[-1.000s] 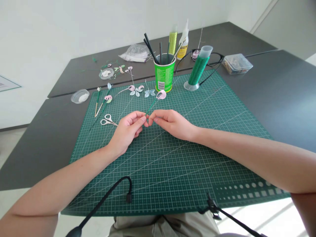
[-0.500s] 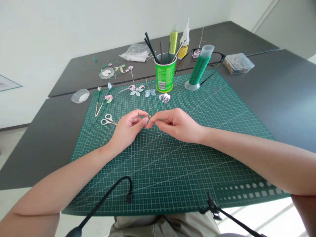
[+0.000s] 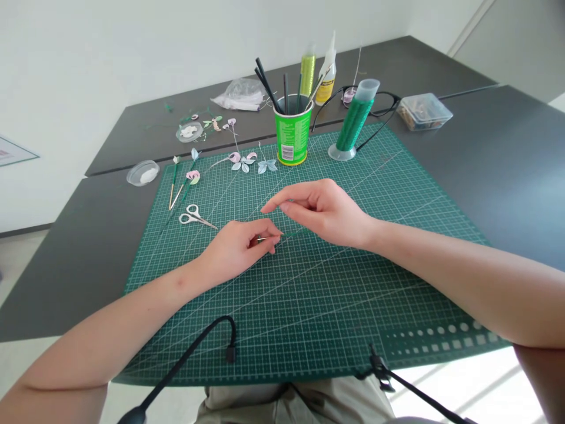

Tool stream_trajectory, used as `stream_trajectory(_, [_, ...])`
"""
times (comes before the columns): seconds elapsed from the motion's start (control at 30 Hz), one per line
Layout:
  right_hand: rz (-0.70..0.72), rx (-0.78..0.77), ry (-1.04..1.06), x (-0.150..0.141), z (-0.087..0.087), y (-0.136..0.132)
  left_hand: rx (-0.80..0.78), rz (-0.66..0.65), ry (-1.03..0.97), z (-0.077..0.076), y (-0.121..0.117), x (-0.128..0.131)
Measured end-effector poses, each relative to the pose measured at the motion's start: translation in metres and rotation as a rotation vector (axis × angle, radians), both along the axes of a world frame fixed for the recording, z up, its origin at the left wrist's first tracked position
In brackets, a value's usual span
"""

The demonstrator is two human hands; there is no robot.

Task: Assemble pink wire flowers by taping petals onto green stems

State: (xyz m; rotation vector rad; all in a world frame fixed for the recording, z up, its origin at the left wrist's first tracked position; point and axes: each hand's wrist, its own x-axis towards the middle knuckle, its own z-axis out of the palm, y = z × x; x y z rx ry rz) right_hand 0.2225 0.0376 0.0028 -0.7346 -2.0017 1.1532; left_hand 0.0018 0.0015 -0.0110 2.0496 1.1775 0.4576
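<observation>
My left hand (image 3: 242, 244) is closed in a pinch around the thin stem of a wire flower (image 3: 295, 234). A pale stem end shows inside the fingers, and the green part points right, low over the cutting mat. The flower's pink head is hidden behind my right hand (image 3: 322, 212). That hand hovers above and to the right, thumb pressed toward the bent index finger. Any fine thread between them is too small to make out. Left of my left hand lie white-handled scissors (image 3: 190, 215).
The green cutting mat (image 3: 286, 306) covers the near table. Finished flower pieces (image 3: 242, 164) lie near its back edge. Beyond are a green cup of sticks (image 3: 292, 135), a green thread spool (image 3: 355, 123), glasses (image 3: 388, 103), a glue bottle (image 3: 326, 79) and a clear box (image 3: 424, 112).
The flower has swung from pointing up and away to pointing right, its head now behind my right hand. My left hand came nearer and rightward; my right hand lifted apart from it.
</observation>
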Motion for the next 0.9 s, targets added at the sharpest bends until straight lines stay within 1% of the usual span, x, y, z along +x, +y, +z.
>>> stream_trajectory(0.1, [-0.014,-0.009,-0.011,0.001,-0.001,0.005,0.015,-0.009,0.008,0.001,0.000,0.001])
stream_trajectory(0.27, [-0.061,-0.090,0.002,0.003,0.000,0.014,0.053,-0.016,-0.005,0.001,-0.004,0.002])
stream_trajectory(0.4, [-0.060,-0.167,0.016,0.004,0.002,0.016,0.101,-0.061,-0.015,0.002,-0.006,0.002])
stream_trajectory(0.53, [-0.060,-0.185,0.008,0.003,0.001,0.018,0.147,-0.082,-0.008,0.003,-0.008,0.002])
stream_trajectory(0.67, [-0.059,-0.212,0.013,0.002,-0.002,0.021,0.141,-0.085,-0.017,0.004,-0.008,0.002])
stream_trajectory(0.9, [-0.063,-0.371,0.039,0.003,-0.005,0.024,0.134,-0.080,-0.054,0.003,-0.010,0.001])
